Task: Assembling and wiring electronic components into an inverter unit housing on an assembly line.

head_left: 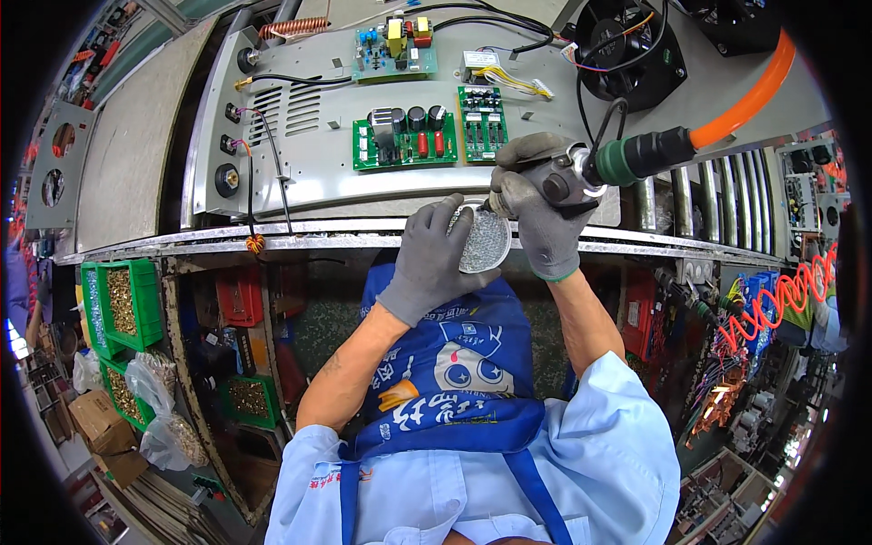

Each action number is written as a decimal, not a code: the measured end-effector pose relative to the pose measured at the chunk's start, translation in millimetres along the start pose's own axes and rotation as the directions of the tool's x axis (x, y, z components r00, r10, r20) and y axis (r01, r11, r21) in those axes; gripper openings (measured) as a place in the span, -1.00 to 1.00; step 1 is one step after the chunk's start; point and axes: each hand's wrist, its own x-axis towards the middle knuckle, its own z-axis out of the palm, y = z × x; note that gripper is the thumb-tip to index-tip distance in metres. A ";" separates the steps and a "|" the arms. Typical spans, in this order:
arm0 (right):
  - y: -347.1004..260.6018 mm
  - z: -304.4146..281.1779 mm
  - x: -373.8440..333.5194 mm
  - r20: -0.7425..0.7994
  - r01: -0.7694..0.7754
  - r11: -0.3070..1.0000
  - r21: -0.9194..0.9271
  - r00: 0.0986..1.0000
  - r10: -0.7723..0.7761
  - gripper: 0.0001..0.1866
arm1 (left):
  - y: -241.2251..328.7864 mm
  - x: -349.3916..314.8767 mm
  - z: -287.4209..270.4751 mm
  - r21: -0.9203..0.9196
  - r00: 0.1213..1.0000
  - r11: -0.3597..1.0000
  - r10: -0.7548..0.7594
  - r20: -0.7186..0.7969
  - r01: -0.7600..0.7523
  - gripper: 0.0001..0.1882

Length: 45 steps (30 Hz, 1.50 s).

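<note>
My left hand [434, 254], in a grey glove, grips a round, pale tub [506, 238] filled with small silvery metal pieces, too small to tell apart. The tub sits at the near edge of the bench, over my lap. My right hand [542, 218], also gloved, is wrapped round a pistol-shaped air tool [559, 186] with an orange hose [747, 104]. Its dark tip reaches to the tub's far rim, beside my left fingers. Just beyond is a large grey metal chassis [318, 186] carrying green circuit boards [406, 150].
On the chassis are a small white module [486, 62] with yellow wires, black fans [627, 54] and loose cables. Metal rollers [718, 204] run along the right. Green bins [127, 304] of small brass-coloured parts stand at lower left. A red coiled hose [790, 304] hangs at right.
</note>
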 end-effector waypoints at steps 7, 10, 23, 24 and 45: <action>4.6 9.0 4.6 0.030 0.069 0.994 -0.090 0.997 -0.067 -0.78 | -0.9 0.6 -0.6 -0.010 1.000 1.000 0.017 -0.012 -0.017 -0.11; 8.0 9.8 8.9 0.105 0.170 0.976 -0.138 0.982 -0.156 -0.81 | -1.0 0.7 -1.1 -0.015 1.000 1.000 0.014 -0.010 -0.014 -0.12; -43.9 5.9 45.0 -0.135 0.232 0.973 -0.003 0.964 -0.231 -0.81 | -1.5 1.0 -3.6 -0.005 1.000 1.000 0.002 0.010 -0.002 -0.05; -34.3 -6.4 55.1 -0.090 0.316 0.937 -0.149 0.939 -0.331 -0.84 | -1.4 1.3 -4.2 0.008 1.000 1.000 -0.004 0.024 0.004 -0.04; -8.7 -5.2 81.7 -0.009 0.319 0.941 -0.114 0.947 -0.322 -0.79 | -0.5 0.8 -3.5 0.008 0.999 1.000 -0.004 0.035 0.004 -0.08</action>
